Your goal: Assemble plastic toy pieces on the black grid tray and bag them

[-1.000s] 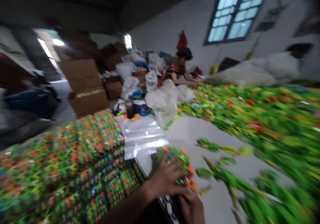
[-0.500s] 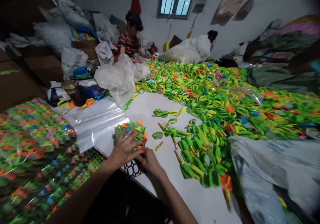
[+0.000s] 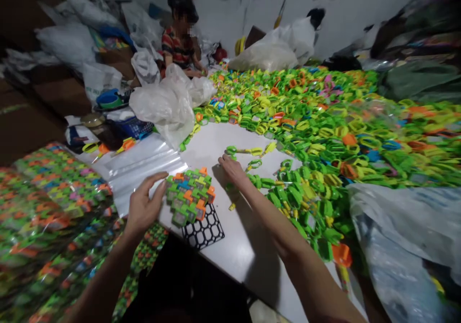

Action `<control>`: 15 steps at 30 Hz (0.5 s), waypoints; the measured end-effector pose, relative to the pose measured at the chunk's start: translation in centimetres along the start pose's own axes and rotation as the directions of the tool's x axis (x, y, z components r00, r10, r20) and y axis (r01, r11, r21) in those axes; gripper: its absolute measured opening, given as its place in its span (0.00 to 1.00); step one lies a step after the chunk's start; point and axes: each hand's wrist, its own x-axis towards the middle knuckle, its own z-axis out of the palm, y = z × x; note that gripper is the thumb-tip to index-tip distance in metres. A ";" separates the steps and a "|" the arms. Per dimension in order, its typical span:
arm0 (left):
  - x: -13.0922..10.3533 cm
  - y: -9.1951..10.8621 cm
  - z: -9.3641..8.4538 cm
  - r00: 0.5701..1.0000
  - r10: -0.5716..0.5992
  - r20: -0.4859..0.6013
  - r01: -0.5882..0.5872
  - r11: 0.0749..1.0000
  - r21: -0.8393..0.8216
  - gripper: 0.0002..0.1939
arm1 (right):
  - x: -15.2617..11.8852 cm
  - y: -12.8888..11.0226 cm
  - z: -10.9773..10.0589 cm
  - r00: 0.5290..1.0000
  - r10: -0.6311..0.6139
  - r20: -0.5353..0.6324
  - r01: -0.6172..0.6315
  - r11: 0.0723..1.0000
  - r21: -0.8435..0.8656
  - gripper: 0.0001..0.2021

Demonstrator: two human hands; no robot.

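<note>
Left hand (image 3: 143, 206) open, touching toy block (image 3: 188, 195), right hand (image 3: 233, 170) open, just beyond it

White table (image 3: 252, 246) under a heap of plastic pieces (image 3: 324, 116), clear bags (image 3: 144, 164), black grid (image 3: 203, 229).

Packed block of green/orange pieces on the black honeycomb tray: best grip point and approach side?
Probably grip the block of pieces by its two opposite side edges, coming from the near-left, where the left hand already rests against one edge. It sits flat on the black honeycomb tray, so a top pinch would likely lift only single pieces. The right hand is reaching past it.
</note>
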 end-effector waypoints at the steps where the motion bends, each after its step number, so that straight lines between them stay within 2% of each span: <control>1: 0.1 0.2 -0.2 1.000 0.006 0.013 -0.006 1.000 0.008 0.14 | -1.5 -0.5 0.5 0.999 -0.032 0.004 0.032 0.999 0.021 0.16; 3: 0.1 0.9 0.3 0.987 0.126 0.095 -0.128 0.992 0.016 0.15 | -4.6 -1.1 1.9 0.993 -0.117 -0.008 0.117 0.990 0.074 0.14; 4: -0.1 1.3 0.9 0.962 0.218 0.166 -0.224 0.975 0.018 0.16 | -6.1 -1.3 2.7 0.987 -0.160 -0.027 0.162 0.982 0.100 0.13; 6: -0.4 2.1 2.3 0.858 0.374 0.352 -0.408 0.913 0.026 0.19 | -8.5 -1.6 4.4 0.978 -0.195 -0.075 0.204 0.970 0.131 0.11; 8: -0.6 2.5 3.6 0.736 0.429 0.523 -0.520 0.853 0.032 0.20 | -9.7 -1.9 5.7 0.986 -0.132 -0.105 0.146 0.980 0.134 0.11; 9: -0.7 2.5 4.1 0.698 0.428 0.574 -0.541 0.840 0.032 0.19 | -9.8 -2.1 6.0 0.992 -0.074 -0.100 0.087 0.987 0.134 0.11; 11: -0.8 2.2 4.7 0.673 0.417 0.610 -0.542 0.840 0.023 0.18 | -9.2 -2.7 5.9 0.996 0.063 -0.056 -0.054 0.988 0.142 0.11; 15: -0.8 1.2 5.0 0.697 0.438 0.567 -0.525 0.851 -0.011 0.17 | -6.2 -3.7 4.1 0.965 0.262 0.022 -0.261 0.949 0.175 0.10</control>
